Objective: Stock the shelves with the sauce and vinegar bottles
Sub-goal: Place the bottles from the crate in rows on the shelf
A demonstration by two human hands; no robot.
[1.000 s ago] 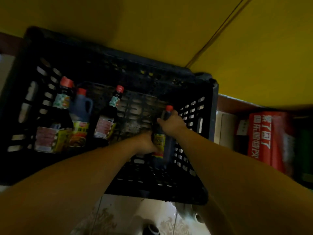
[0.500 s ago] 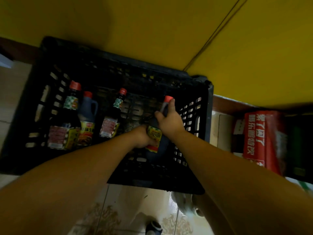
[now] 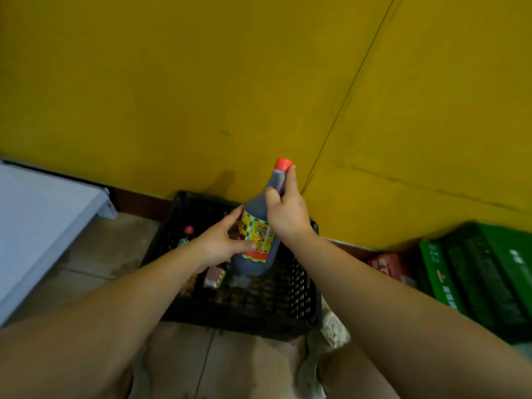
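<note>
Dark bottle [image 3: 260, 236] (red cap, yellow label), centre frame: right hand [image 3: 288, 213] grips neck, left hand [image 3: 218, 243] clasps body; black crate [image 3: 300, 283] below holds other bottles [image 3: 188, 231].

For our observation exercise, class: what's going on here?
A person holds a dark, red-capped sauce bottle over a black crate that sits on the floor by a yellow wall. The right hand grips its neck; the left hand holds its labelled body. At least one other bottle stands in the crate.
</note>
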